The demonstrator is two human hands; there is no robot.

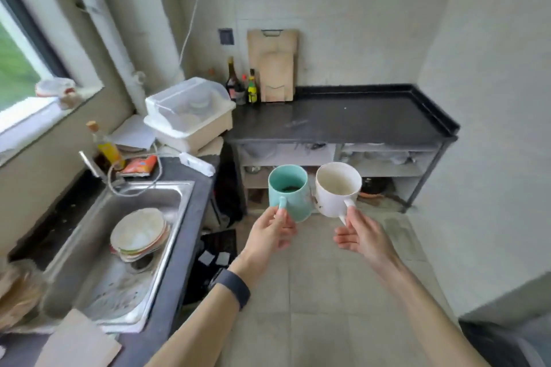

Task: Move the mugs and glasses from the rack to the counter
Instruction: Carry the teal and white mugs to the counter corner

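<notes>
- I see a black counter (343, 121) ahead by the white wall, with cutting boards (272, 65) and bottles (241, 83) at its back.
- A metal sink (98, 253) on my left holds a pile of plates (138, 234).
- A covered white rack (189, 112) sits past the sink.
- My left hand (269, 235) is closed on the handle of the green mug (288, 192).
- My right hand (362, 237) pinches the handle of the white mug (337, 189).
- Both mugs are up in the air, side by side and touching, not yet on the counter.
</notes>
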